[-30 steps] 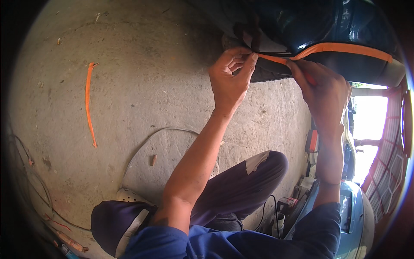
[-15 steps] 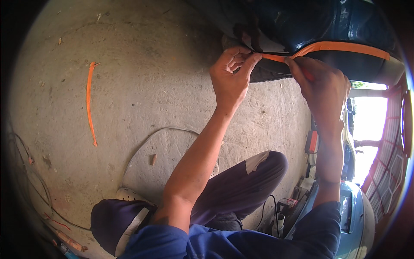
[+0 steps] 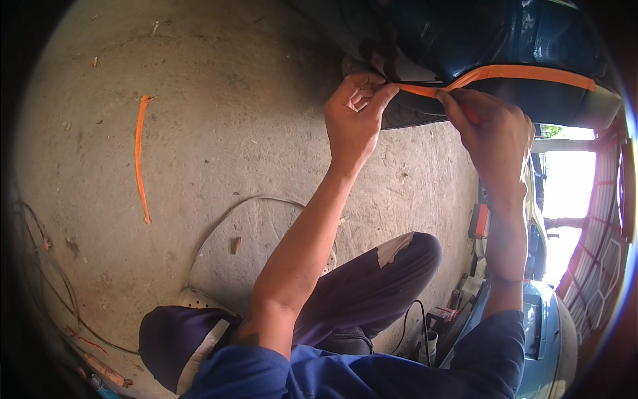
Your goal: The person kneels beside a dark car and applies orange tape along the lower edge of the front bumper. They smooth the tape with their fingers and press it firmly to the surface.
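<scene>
A strip of orange masking tape [image 3: 525, 72] runs along the lower edge of a glossy dark vehicle body panel [image 3: 452, 40], just above a matte black trim piece [image 3: 538, 96]. My left hand [image 3: 357, 116] pinches the tape's left end between thumb and forefinger, its other fingers curled. Farther right, my right hand [image 3: 488, 126] has its thumb and forefinger on the same tape where it bends up along the panel. Something red shows inside the curled right fingers; its kind is hidden. Between the two hands a short length of tape lies narrow against the edge.
A loose orange tape strip [image 3: 139, 159] lies on the concrete floor [image 3: 266, 146] to the left. A grey cable [image 3: 219, 226] loops near my knee, and dark cables [image 3: 50, 272] lie at far left. A blue rounded vehicle part [image 3: 545, 332] stands at lower right, beside several tools.
Both hands keep their grip on the tape. The right hand has shifted very slightly left; otherwise the scene looks the same.
</scene>
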`<act>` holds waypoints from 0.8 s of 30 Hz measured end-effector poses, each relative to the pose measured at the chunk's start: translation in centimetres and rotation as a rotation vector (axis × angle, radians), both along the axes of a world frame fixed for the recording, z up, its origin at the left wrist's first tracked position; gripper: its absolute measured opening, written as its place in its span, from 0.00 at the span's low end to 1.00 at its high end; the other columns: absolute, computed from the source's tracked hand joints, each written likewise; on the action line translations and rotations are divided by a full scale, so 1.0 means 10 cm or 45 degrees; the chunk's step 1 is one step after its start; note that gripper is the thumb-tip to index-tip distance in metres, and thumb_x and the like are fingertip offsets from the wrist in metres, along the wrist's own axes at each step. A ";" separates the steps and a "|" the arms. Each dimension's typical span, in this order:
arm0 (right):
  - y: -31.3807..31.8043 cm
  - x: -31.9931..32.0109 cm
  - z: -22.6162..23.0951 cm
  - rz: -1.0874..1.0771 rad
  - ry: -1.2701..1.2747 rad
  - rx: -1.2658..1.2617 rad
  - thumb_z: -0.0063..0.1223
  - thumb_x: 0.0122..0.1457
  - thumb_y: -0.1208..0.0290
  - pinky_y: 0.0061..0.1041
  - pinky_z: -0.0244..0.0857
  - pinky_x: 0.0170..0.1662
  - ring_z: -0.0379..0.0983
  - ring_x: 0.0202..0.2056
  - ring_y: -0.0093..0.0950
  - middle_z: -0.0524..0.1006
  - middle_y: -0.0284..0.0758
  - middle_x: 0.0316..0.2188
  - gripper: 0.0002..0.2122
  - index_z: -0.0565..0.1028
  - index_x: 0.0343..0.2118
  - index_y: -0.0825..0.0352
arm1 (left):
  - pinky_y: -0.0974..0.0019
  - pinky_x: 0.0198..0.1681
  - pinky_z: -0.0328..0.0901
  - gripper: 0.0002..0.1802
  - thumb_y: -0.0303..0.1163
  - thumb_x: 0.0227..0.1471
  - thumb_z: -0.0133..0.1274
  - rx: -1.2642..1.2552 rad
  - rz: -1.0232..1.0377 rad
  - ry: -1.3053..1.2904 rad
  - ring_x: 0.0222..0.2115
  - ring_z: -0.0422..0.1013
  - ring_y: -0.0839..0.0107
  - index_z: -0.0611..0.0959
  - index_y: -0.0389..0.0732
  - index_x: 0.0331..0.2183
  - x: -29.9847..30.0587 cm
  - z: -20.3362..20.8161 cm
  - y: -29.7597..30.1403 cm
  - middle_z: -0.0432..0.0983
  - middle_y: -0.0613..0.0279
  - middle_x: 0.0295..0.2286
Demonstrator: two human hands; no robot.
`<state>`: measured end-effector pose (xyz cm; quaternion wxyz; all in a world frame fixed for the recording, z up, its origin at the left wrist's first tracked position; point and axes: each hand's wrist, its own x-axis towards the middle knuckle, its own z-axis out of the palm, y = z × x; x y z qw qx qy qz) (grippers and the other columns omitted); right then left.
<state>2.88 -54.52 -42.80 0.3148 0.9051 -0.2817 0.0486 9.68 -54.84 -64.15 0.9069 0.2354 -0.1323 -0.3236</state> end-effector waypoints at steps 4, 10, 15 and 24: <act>-0.02 0.00 0.00 0.043 0.013 -0.032 0.67 0.65 0.55 0.33 0.73 0.29 0.82 0.23 0.32 0.87 0.30 0.26 0.11 0.91 0.33 0.56 | 0.69 0.47 0.74 0.13 0.27 0.59 0.72 -0.022 0.067 0.004 0.38 0.81 0.75 0.85 0.34 0.43 -0.01 0.04 0.01 0.87 0.60 0.36; 0.04 0.03 0.00 -0.084 -0.007 -0.005 0.71 0.63 0.53 0.31 0.75 0.34 0.83 0.24 0.29 0.89 0.30 0.28 0.12 0.92 0.35 0.57 | 0.70 0.46 0.74 0.15 0.28 0.58 0.74 0.036 0.032 -0.002 0.37 0.81 0.76 0.85 0.33 0.43 0.01 0.10 0.03 0.86 0.59 0.35; 0.08 0.01 -0.01 -0.070 -0.002 -0.007 0.71 0.63 0.54 0.30 0.75 0.33 0.83 0.24 0.28 0.89 0.30 0.29 0.11 0.92 0.36 0.56 | 0.73 0.44 0.74 0.15 0.24 0.58 0.73 0.045 0.059 -0.011 0.37 0.81 0.77 0.84 0.33 0.43 0.00 0.12 0.03 0.86 0.59 0.35; 0.08 -0.03 -0.05 -0.008 0.004 0.001 0.71 0.63 0.56 0.28 0.76 0.34 0.85 0.26 0.28 0.90 0.30 0.31 0.10 0.92 0.37 0.57 | 0.73 0.42 0.72 0.14 0.26 0.58 0.73 0.105 0.120 -0.017 0.34 0.77 0.79 0.84 0.35 0.42 -0.03 0.10 0.03 0.84 0.62 0.35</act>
